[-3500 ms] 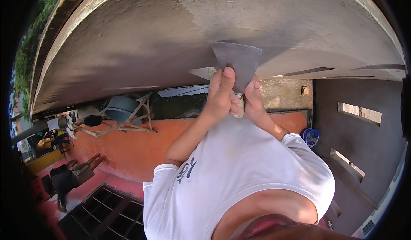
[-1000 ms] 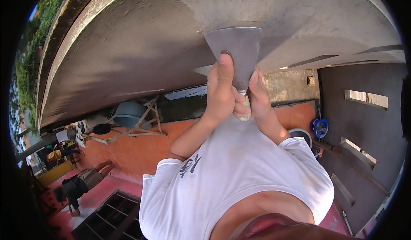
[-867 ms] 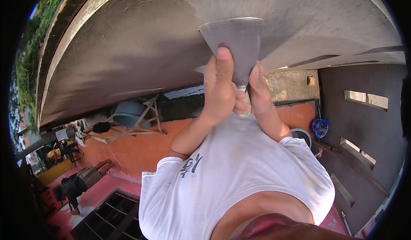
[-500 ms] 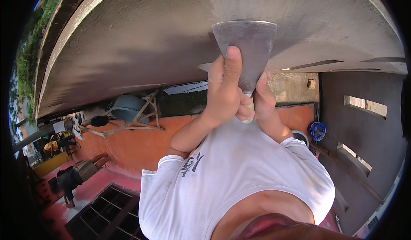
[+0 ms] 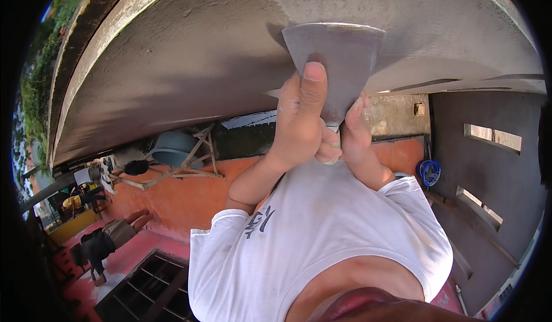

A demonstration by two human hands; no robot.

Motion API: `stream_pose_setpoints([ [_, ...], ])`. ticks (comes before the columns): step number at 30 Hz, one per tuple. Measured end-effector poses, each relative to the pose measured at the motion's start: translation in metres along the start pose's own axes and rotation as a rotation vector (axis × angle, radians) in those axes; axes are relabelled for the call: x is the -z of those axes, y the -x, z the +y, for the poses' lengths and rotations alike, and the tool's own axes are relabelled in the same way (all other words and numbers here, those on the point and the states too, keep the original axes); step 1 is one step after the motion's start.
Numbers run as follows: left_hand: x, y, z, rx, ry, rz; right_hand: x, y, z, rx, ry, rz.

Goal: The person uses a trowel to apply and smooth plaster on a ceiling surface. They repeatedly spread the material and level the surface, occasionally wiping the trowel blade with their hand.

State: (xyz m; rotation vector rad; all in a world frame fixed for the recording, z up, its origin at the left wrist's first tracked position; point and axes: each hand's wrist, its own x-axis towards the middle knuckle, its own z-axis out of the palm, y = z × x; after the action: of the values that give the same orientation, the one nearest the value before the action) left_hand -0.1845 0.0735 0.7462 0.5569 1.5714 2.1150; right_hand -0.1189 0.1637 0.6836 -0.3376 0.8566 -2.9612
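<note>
A wide metal putty knife (image 5: pixel 339 49) with a pale handle is held in both hands, its broad edge at the grey plastered surface (image 5: pixel 172 52). My left hand (image 5: pixel 302 118) is closed around the handle, thumb laid flat up the blade. On the other side, my right hand (image 5: pixel 356 129) is closed against the handle and the lower blade; part of its fingers is hidden behind. The plaster looks paler and smoother to the right of the blade, darker and rougher to the left. Whether the edge presses on it, I cannot tell.
At the left, a wooden trestle (image 5: pixel 192 158) stands by a grey-blue basin (image 5: pixel 174 148). Another person (image 5: pixel 106 238) bends low at the lower left, near a dark grid window (image 5: pixel 144 284). A blue round object (image 5: pixel 428 174) is by the slotted grey wall (image 5: pixel 489 167).
The putty knife's blade has tilted a little, so its edge looks wider and reaches farther right. Both hands keep their hold. The surroundings have shifted slightly in view.
</note>
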Motion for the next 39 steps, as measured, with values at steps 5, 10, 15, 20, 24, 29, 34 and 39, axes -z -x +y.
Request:
stream_pose_setpoints([
  [5,0.007,0.005,-0.001,0.086,-0.005,-0.019,-0.009,0.005,-0.002,-0.018,0.023,0.007],
  [10,0.008,0.005,0.014,0.201,-0.076,-0.016,-0.011,0.005,0.007,0.006,0.057,0.037],
  [15,0.001,-0.006,0.033,0.132,0.061,-0.079,-0.027,-0.003,-0.002,0.109,0.143,0.118],
  [20,0.000,-0.002,0.032,0.123,0.112,-0.051,-0.039,-0.003,-0.008,0.083,0.187,0.152],
  [24,0.003,-0.002,0.019,0.108,0.137,-0.087,-0.041,0.002,-0.006,0.065,0.269,0.282],
  [29,0.005,-0.004,0.039,0.146,0.179,-0.126,-0.050,-0.005,-0.010,0.115,0.224,0.202],
  [34,0.002,-0.006,0.036,0.068,0.238,-0.133,-0.050,-0.003,-0.010,0.167,0.358,0.275],
  [39,-0.001,-0.009,0.028,-0.069,0.322,-0.120,-0.048,-0.002,-0.010,0.236,0.379,0.260],
])
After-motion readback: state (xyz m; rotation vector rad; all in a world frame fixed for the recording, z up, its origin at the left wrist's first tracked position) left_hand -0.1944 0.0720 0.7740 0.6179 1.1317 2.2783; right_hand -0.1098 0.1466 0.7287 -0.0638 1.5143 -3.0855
